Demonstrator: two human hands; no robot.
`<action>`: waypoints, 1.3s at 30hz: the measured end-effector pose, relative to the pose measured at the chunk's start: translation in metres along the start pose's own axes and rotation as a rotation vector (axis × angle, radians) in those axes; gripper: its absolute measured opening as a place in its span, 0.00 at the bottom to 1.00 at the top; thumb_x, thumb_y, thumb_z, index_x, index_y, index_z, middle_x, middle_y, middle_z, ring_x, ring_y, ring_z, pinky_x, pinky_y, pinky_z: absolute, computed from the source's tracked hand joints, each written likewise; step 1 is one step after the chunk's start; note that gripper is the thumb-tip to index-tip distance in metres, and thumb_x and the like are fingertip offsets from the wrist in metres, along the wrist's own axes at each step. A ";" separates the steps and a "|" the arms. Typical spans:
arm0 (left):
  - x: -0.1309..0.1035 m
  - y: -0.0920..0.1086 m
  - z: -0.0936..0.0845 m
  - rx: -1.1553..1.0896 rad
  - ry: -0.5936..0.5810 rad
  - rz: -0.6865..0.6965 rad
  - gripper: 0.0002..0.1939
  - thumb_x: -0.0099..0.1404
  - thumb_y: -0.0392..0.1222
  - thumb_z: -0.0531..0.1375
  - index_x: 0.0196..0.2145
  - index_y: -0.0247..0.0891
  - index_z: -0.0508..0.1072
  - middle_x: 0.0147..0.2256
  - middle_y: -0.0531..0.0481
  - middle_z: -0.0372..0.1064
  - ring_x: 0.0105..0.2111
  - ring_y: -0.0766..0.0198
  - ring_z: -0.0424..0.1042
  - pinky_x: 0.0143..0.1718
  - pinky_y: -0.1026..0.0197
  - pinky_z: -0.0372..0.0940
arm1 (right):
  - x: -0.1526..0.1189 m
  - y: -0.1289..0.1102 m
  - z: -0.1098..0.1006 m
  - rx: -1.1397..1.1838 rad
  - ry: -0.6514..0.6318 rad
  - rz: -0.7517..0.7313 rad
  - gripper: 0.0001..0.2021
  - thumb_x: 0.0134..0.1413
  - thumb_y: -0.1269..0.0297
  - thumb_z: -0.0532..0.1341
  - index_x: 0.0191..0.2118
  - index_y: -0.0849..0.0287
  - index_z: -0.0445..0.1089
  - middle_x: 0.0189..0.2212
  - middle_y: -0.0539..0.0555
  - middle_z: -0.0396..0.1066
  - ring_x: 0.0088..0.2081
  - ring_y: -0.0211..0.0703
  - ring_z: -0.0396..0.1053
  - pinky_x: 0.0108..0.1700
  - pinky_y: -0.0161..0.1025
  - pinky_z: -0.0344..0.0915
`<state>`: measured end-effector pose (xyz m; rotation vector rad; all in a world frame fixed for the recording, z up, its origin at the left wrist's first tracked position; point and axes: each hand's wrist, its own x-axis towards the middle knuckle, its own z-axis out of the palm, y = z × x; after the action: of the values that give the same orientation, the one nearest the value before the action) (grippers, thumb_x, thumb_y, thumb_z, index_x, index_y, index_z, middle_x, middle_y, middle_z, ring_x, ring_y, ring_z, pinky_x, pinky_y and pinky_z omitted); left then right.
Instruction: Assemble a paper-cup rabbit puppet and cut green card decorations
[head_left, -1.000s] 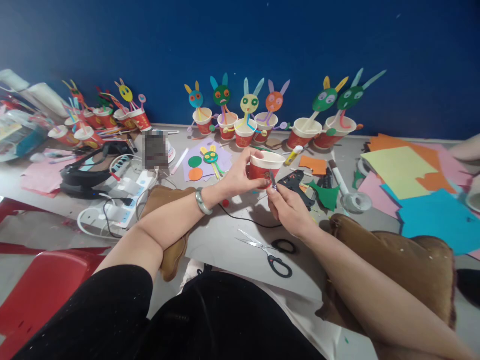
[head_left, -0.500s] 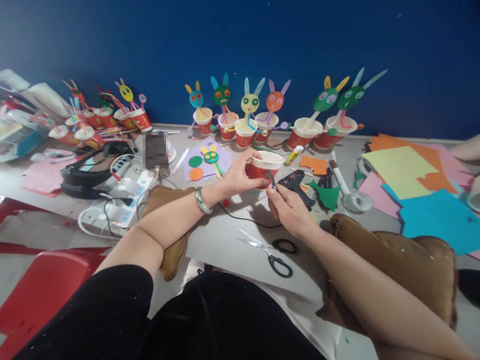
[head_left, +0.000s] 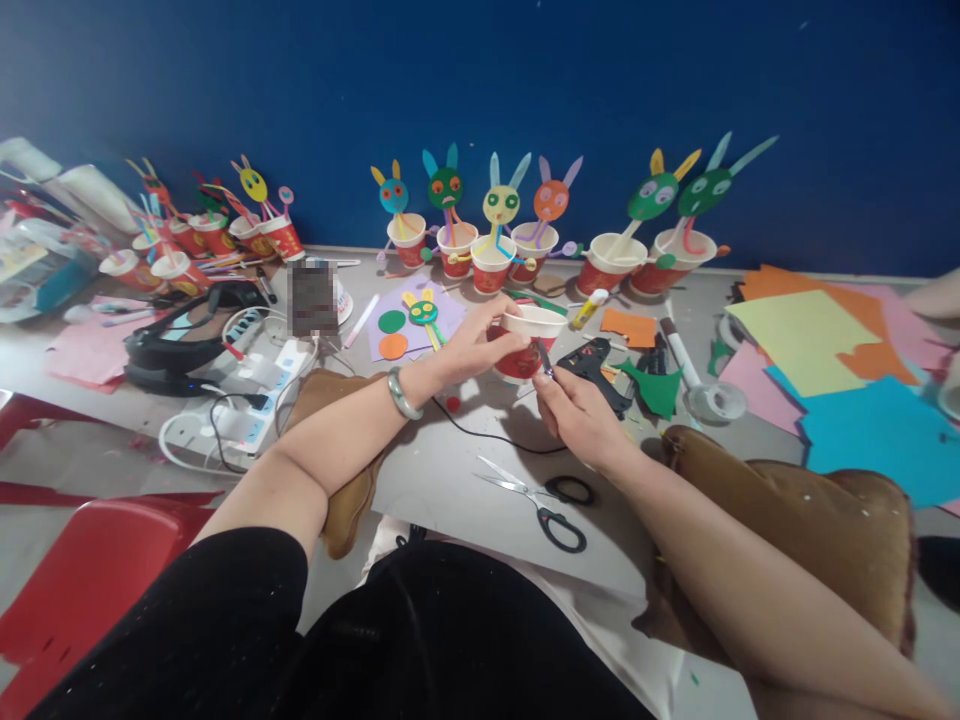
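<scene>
The red paper cup is sitting in my left hand, which is gripping its left side, thumb lying across the near wall and fingers reaching the white rim. My right hand is clasping a slim dark tool whose tip is pointing up at that wall; I am not making out whether it is touching. I am judging the cup to be very light and unlikely to slip, but thin-walled, so a hard squeeze would be denting it; I am favouring a broad, gentle hold just under the rim, probably its stiffest part. Around both hands, on the counter, a black glue gun is lying just right of the cup, scissors are lying nearer me, and paper-faced cups are standing behind.
</scene>
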<state>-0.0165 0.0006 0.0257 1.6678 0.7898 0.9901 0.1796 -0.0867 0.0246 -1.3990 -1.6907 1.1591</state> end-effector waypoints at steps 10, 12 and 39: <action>0.006 -0.010 -0.008 0.034 -0.022 0.080 0.32 0.63 0.72 0.70 0.38 0.37 0.73 0.40 0.48 0.74 0.38 0.64 0.74 0.43 0.59 0.72 | -0.001 0.000 0.000 -0.035 -0.003 -0.001 0.37 0.62 0.17 0.50 0.26 0.49 0.58 0.15 0.47 0.61 0.21 0.41 0.59 0.30 0.43 0.57; 0.008 -0.011 -0.012 0.041 -0.040 0.083 0.32 0.63 0.72 0.70 0.39 0.37 0.76 0.44 0.45 0.76 0.41 0.63 0.75 0.45 0.59 0.72 | -0.001 0.002 0.000 -0.039 -0.007 -0.003 0.36 0.63 0.19 0.50 0.26 0.49 0.58 0.15 0.47 0.60 0.21 0.41 0.59 0.30 0.43 0.58; 0.005 -0.021 -0.019 0.457 0.010 0.260 0.12 0.70 0.51 0.71 0.39 0.40 0.81 0.58 0.41 0.74 0.59 0.52 0.75 0.64 0.49 0.72 | 0.001 -0.001 0.004 0.477 -0.168 0.228 0.30 0.63 0.33 0.63 0.23 0.51 0.56 0.12 0.42 0.50 0.15 0.33 0.44 0.19 0.36 0.44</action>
<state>-0.0323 0.0187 0.0098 2.2038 0.8659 1.0473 0.1756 -0.0862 0.0238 -1.2336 -1.2606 1.7158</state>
